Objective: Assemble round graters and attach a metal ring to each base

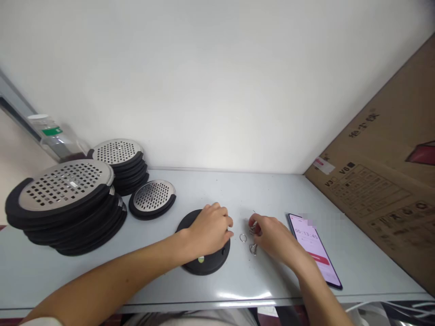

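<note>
A round black disc [207, 267] lies on the grey table in front of me, with a small yellow-green mark near its lower edge. My left hand [213, 228] rests over the disc, fingers curled; what they hold, if anything, is hidden. To the right, my right hand [268, 233] has its thumb and fingertips pinched at small shiny metal pieces [253, 248], too small to make out fully. Between the hands lies a thin metal ring [243, 237], touched by neither.
Tall stacks of black-rimmed perforated metal discs [64, 185] stand at the left, with a single disc [152, 197] beside them. Behind is a clear bottle [56, 138]. At right are a phone [314, 249] and a large cardboard box [384, 181].
</note>
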Available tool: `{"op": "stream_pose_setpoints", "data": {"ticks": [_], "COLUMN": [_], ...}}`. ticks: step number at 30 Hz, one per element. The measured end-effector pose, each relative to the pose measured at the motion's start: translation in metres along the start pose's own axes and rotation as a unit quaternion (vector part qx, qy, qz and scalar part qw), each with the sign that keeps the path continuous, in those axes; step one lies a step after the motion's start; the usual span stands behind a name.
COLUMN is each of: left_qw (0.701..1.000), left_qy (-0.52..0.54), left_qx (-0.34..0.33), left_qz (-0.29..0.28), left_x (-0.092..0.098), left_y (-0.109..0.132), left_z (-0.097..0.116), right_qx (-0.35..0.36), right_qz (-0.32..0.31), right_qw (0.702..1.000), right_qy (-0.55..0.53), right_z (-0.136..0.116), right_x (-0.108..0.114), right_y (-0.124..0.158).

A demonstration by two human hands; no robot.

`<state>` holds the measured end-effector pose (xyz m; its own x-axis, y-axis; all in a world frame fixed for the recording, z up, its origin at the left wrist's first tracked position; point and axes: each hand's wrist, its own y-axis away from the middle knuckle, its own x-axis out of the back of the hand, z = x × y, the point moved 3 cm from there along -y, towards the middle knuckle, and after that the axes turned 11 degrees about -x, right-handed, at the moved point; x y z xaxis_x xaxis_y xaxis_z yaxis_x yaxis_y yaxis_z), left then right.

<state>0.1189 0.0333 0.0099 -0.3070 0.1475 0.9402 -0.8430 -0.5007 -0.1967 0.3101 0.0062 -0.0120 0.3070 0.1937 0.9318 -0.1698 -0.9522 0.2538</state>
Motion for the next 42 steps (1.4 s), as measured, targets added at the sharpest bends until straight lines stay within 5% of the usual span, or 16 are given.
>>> {"op": "stream_pose_setpoints", "data": {"ticks": [8, 15, 20, 25, 30, 35, 39, 42], "left_qw": [0.991, 0.982, 0.983, 0.977, 0.917, 0.822, 0.799, 0.793], "left_qy": [0.054, 0.110, 0.149, 0.196, 0.353, 0.511, 0.528, 0.531], "left_qx": [0.038, 0.070, 0.078, 0.086, 0.156, 0.223, 0.242, 0.247], "left_qz": [-0.119, -0.136, -0.078, 0.023, 0.106, 0.119, 0.153, 0.168], "left_x": [-0.023, -0.020, -0.016, 0.010, 0.037, 0.028, 0.023, 0.023], "left_y": [-0.039, -0.044, -0.041, -0.014, 0.030, 0.058, 0.069, 0.072], "left_z": [0.010, 0.012, 0.011, -0.009, -0.051, -0.068, -0.063, -0.058], "right_qx": [0.011, 0.045, 0.078, 0.093, 0.118, 0.106, 0.118, 0.134], "right_qz": [0.011, 0.005, 0.067, 0.015, -0.094, -0.179, -0.181, -0.156], "right_qw": [0.999, 0.997, 0.982, 0.917, 0.852, 0.797, 0.777, 0.791], "right_qy": [-0.035, -0.063, -0.162, -0.387, -0.501, -0.567, -0.591, -0.577], "right_z": [-0.004, -0.005, -0.016, -0.045, -0.077, -0.094, -0.099, -0.101], "right_x": [-0.006, 0.004, 0.035, 0.048, 0.031, 0.004, -0.009, -0.020], "right_y": [-0.002, -0.002, -0.002, -0.011, -0.021, -0.028, -0.028, -0.022]}}
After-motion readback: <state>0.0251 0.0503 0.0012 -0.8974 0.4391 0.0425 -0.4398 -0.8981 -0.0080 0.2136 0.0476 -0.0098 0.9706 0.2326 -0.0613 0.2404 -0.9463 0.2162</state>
